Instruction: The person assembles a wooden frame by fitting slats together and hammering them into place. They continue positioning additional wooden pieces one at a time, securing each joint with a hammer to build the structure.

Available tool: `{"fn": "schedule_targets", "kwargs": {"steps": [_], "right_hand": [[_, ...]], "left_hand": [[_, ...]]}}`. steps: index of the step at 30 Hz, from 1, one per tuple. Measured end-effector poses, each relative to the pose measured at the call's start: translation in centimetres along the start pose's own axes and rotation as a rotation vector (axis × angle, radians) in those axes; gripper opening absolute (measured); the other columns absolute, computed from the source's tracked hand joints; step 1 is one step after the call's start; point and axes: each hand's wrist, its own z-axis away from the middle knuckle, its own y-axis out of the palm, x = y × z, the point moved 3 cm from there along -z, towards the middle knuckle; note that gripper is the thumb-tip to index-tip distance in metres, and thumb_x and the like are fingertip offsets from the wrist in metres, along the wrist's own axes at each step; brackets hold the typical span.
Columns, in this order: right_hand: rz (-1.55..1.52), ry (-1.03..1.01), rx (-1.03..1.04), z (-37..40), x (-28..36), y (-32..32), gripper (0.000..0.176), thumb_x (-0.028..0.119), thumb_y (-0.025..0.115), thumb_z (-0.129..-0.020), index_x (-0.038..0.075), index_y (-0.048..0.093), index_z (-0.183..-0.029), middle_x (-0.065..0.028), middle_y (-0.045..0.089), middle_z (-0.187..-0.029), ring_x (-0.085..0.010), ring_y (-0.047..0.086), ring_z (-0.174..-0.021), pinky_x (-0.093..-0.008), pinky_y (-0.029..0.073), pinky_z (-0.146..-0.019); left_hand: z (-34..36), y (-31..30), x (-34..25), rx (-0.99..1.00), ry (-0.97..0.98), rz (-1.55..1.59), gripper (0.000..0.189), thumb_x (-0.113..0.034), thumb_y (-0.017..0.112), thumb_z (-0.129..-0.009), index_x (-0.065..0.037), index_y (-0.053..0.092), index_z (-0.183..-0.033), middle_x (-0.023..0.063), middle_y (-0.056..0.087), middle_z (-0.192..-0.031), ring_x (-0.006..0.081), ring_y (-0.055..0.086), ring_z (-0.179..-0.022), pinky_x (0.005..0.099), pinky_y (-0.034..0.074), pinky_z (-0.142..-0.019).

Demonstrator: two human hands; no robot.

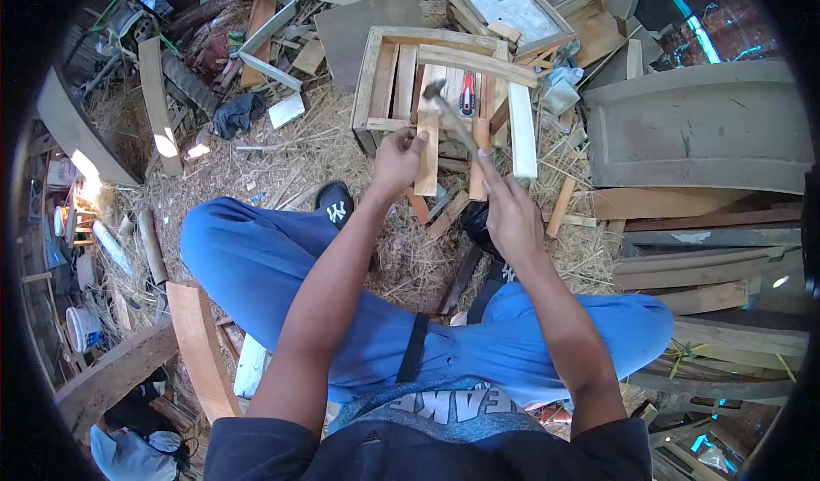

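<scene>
My right hand [511, 216] is wrapped round the handle of a hammer [454, 120]. The slightly blurred hammer head is over a wooden frame [376, 75] with several slats. Close to the left edge of a light wooden slat [427, 161], my left hand [397, 163] has its fingers pinched together; whatever is between the fingertips is too small to make out. That slat crosses the near rail of the frame and sticks out toward me. A red and black hand tool [467, 95], perhaps a utility knife, lies on the frame. Beside it, another slat [478, 169] also juts out.
Straw and wood scraps cover the ground [397, 242]. A white-faced board [523, 131] leans at the frame's right side. A large grey panel [696, 126] and stacked planks [700, 267] are on the right. My crossed legs [256, 259] are below my hands.
</scene>
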Motion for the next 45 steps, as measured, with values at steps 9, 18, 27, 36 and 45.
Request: {"fn": "schedule_targets", "kwargs": {"steps": [9, 18, 27, 36, 45], "right_hand": [[-0.064, -0.028, -0.085, -0.3, 0.0, -0.2, 0.068, 0.002, 0.056, -0.094, 0.028, 0.042, -0.156, -0.0220, 0.065, -0.099, -0.0425, 0.069, -0.076, -0.0519, 0.058, -0.069], [-0.003, -0.018, -0.066, -0.2, -0.1, 0.3, 0.062, 0.006, 0.056, -0.097, 0.028, 0.046, -0.154, -0.0188, 0.064, -0.096, -0.0409, 0.069, -0.073, -0.0505, 0.058, -0.067], [0.004, 0.036, 0.024, 0.0, -0.4, 0.0, 0.065, 0.005, 0.054, -0.096, 0.029, 0.043, -0.155, -0.0198, 0.065, -0.098, -0.0426, 0.069, -0.077, -0.0526, 0.058, -0.072], [0.121, 0.090, 0.146, -0.7, -0.1, -0.8, 0.065, 0.006, 0.054, -0.097, 0.031, 0.041, -0.156, -0.0201, 0.065, -0.097, -0.0423, 0.070, -0.079, -0.0528, 0.057, -0.074], [0.018, 0.154, 0.161, -0.7, -0.6, -0.3, 0.059, 0.011, 0.054, -0.101, 0.030, 0.043, -0.155, -0.0215, 0.066, -0.094, -0.0418, 0.070, -0.082, -0.0532, 0.057, -0.074]], "left_hand": [[0.1, 0.0, -0.4, 0.003, -0.048, 0.070, 0.033, -0.027, 0.063, -0.102, 0.005, 0.070, -0.106, 0.0035, 0.066, -0.075, 0.0087, 0.055, -0.063, 0.0301, 0.043, -0.055], [-0.1, 0.3, 0.8, -0.065, 0.132, 0.032, 0.036, -0.029, 0.064, -0.101, 0.006, 0.069, -0.108, 0.0048, 0.068, -0.077, 0.0090, 0.060, -0.063, 0.0297, 0.047, -0.055], [-0.3, 0.4, 0.9, 0.016, -0.067, 0.084, 0.032, -0.030, 0.062, -0.102, 0.002, 0.069, -0.103, 0.0029, 0.065, -0.070, 0.0094, 0.054, -0.049, 0.0300, 0.039, -0.040], [-0.8, 0.1, 0.9, 0.073, -0.083, 0.099, 0.031, -0.028, 0.063, -0.102, 0.002, 0.071, -0.102, 0.0027, 0.066, -0.073, 0.0094, 0.057, -0.057, 0.0309, 0.043, -0.049], [-0.1, -0.3, -0.6, 0.016, -0.204, -0.001, 0.044, -0.036, 0.060, -0.100, 0.006, 0.072, -0.097, 0.0129, 0.070, -0.078, 0.0165, 0.062, -0.072, 0.0362, 0.049, -0.070]]}}
